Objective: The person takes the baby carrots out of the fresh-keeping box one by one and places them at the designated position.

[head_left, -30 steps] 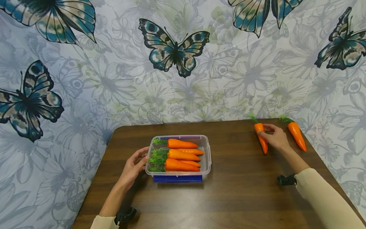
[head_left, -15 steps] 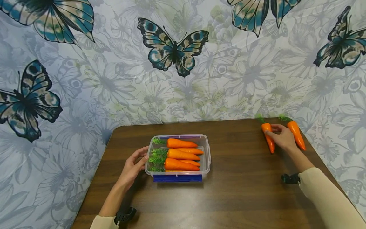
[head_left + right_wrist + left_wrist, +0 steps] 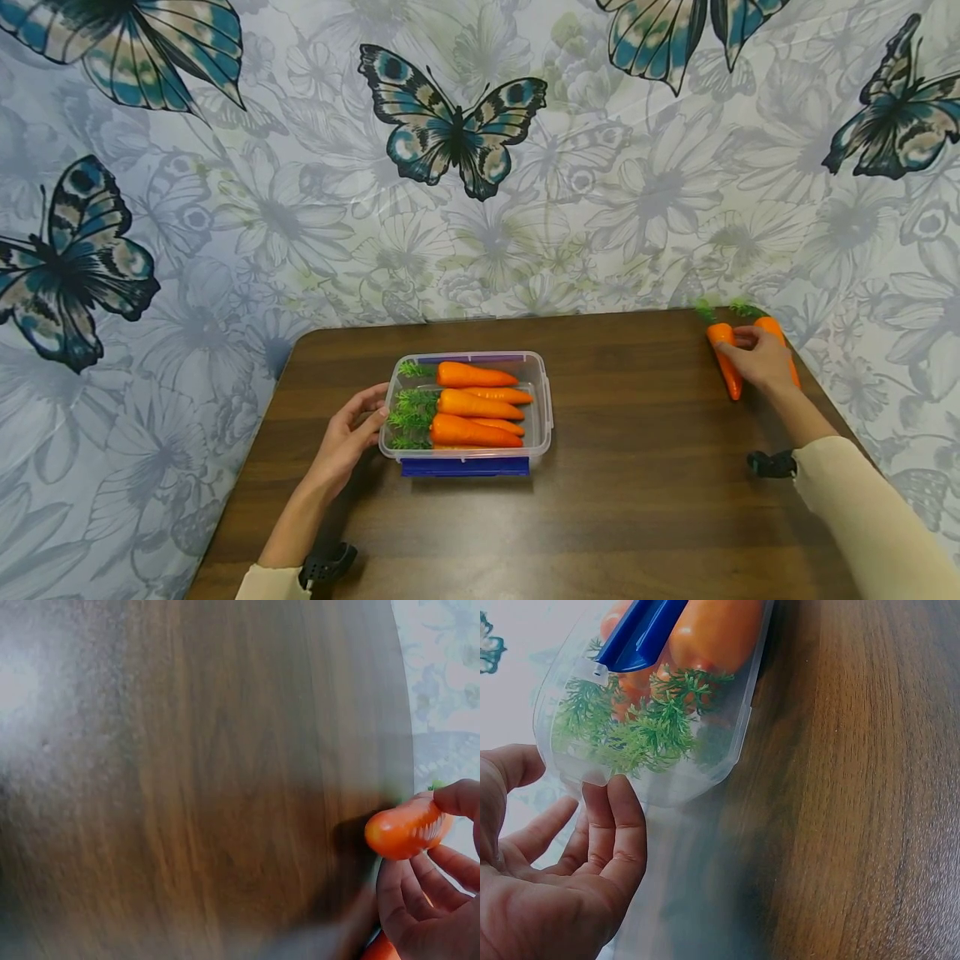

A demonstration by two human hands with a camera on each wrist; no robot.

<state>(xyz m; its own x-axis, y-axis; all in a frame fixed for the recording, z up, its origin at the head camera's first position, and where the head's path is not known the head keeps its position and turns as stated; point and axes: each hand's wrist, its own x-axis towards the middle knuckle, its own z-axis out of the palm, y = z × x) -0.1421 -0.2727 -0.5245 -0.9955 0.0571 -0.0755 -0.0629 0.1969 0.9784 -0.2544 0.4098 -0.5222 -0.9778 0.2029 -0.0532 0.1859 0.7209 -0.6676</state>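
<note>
My left hand (image 3: 351, 432) holds the left end of a clear plastic food container (image 3: 546, 408), thumb near the rim. In the left wrist view, its bent fingers (image 3: 626, 832) meet the end wall beside the green carrot tops (image 3: 649, 735). Several orange carrots (image 3: 480, 404) lie in the container, tops to the left. At the table's far right, my right hand (image 3: 763, 360) pinches another carrot (image 3: 723, 354) between thumb and fingers, its top towards the wall. A further carrot (image 3: 771, 325) lies just right of it, partly hidden behind this hand.
The brown wooden table (image 3: 622, 467) runs back to a wall covering (image 3: 510, 250) with flowers and butterflies. A blue latch (image 3: 465, 467) hangs on the container's near side. The right-hand carrots lie close to the table's far right corner.
My right hand has moved right with its carrot, bringing it closer to the carrot at the edge, which it now partly covers. The left hand and container have stayed in place.
</note>
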